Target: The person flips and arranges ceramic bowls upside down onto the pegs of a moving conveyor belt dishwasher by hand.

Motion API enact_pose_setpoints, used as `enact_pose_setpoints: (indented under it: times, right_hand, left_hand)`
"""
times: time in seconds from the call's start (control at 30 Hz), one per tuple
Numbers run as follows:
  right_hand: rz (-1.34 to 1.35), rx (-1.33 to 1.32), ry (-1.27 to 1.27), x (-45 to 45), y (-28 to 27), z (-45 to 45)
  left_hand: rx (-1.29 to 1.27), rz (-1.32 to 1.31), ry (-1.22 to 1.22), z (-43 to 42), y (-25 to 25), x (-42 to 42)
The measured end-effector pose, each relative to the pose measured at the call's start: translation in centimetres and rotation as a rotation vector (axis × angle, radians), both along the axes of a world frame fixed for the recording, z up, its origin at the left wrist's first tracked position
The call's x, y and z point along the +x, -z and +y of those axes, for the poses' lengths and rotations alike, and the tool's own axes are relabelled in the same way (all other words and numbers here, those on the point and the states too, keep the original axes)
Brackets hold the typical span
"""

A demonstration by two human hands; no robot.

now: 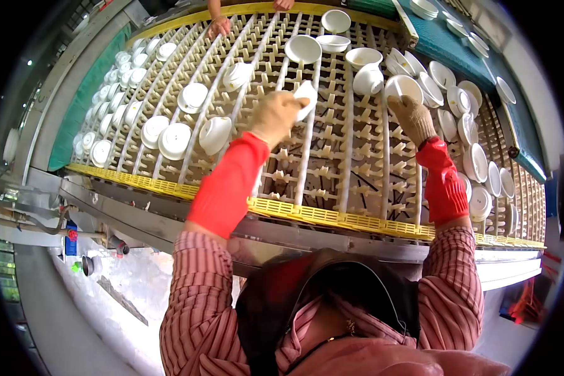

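Note:
My left hand, in a tan work glove with a red cuff, is closed on a white bowl tilted on its edge above the pegged conveyor rack. To the right, my right hand, gloved the same way, grips the near rim of another white bowl, whose inside faces me. Beside that bowl, several more white bowls lean against one another. A tilted bowl rests on the pegs left of my left forearm, and an upright-facing bowl lies just beyond my left hand.
At the far left, many white bowls sit upside down in rows near a green strip. A yellow edge guard runs along the near side. Across the rack are another person's hands. A teal belt carries bowls at upper right.

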State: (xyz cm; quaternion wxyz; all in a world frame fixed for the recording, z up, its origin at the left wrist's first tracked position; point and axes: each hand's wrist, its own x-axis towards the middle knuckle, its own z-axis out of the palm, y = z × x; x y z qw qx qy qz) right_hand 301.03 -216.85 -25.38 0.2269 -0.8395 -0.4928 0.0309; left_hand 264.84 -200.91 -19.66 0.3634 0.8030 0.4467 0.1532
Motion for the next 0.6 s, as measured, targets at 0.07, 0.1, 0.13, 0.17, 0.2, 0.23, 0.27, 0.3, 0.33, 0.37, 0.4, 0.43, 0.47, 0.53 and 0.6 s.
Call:
enact_pose_setpoints:
  times: [0.07,0.1,0.13,0.17,0.2,0.23,0.27,0.3,0.33,0.37,0.4,0.43,0.47,0.53,0.6]
  right_hand:
    - [0.312,-0.077,-0.101,-5.6,-3.6,-1.5]
    - [0.344,-0.062,-0.145,-7.2,-4.7,-1.4]
    - [0.376,-0.044,-0.190,-8.4,-5.5,-1.1]
    - [0.077,0.076,-0.439,-8.1,-4.9,0.4]
    - [-0.226,0.199,-0.679,-7.9,-4.2,1.8]
    - [-0.057,0.208,-0.664,-9.6,-5.5,2.3]
    - [0.232,0.306,-0.677,-11.6,-6.2,3.9]
    - [0.518,0.419,-0.690,-13.7,-6.8,5.5]
    - [0.843,0.459,-0.622,-15.2,-7.4,7.3]
    - [1.163,0.535,-0.527,-16.8,-8.0,9.1]
    - [0.968,0.453,-0.505,-17.1,-7.7,11.1]
    - [0.773,0.372,-0.481,-17.4,-7.5,13.1]
    - [0.421,0.277,-0.571,-16.9,-5.5,14.3]
    - [-0.035,0.169,-0.691,-16.5,-3.0,14.8]
    - [0.036,0.126,-0.362,-16.8,-4.5,10.8]
  left_hand:
    - [-0.019,-0.220,-0.086,2.4,0.2,-3.7]
    - [-0.067,-0.288,-0.150,2.7,-0.8,-5.6]
    - [-0.193,-0.260,-0.249,1.1,-3.8,-7.1]
    - [0.007,-0.101,-0.235,1.9,-3.1,-8.8]
    - [0.206,0.061,-0.218,2.9,-1.7,-10.7]
    - [0.410,0.219,-0.202,3.2,-0.4,-11.7]
    - [0.518,0.238,-0.164,2.9,0.3,-12.0]
    - [0.628,0.254,-0.124,2.5,0.8,-12.3]
    - [0.740,0.268,-0.084,2.2,1.0,-12.4]
    - [0.784,0.268,-0.065,1.8,1.0,-12.4]
    - [0.830,0.265,-0.043,1.6,0.7,-12.2]
    - [0.880,0.259,-0.018,1.4,0.3,-11.9]
    - [0.934,0.253,0.012,1.4,0.0,-11.5]
    - [0.934,0.234,-0.003,1.4,0.4,-11.7]
    - [0.917,0.223,-0.010,1.1,0.4,-11.7]
